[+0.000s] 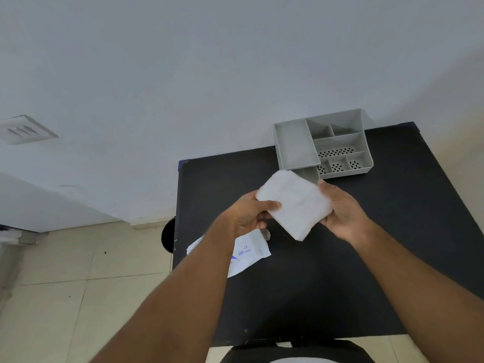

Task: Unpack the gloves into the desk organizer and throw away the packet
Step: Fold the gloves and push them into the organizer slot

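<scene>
A white, flat stack of gloves (294,203) is held above the black table (366,244) between both hands. My left hand (250,213) grips its left edge, thumb on top. My right hand (343,212) holds its right edge. The grey desk organizer (293,145) stands at the table's far edge, just beyond the stack, with several compartments that look bare. The empty white packet (248,254) with blue print lies flat on the table near its left edge, partly hidden under my left forearm.
A dark round object (169,235) sits on the floor against the table's left side. Beige floor tiles (65,297) lie to the left. A white wall (183,74) rises behind the table.
</scene>
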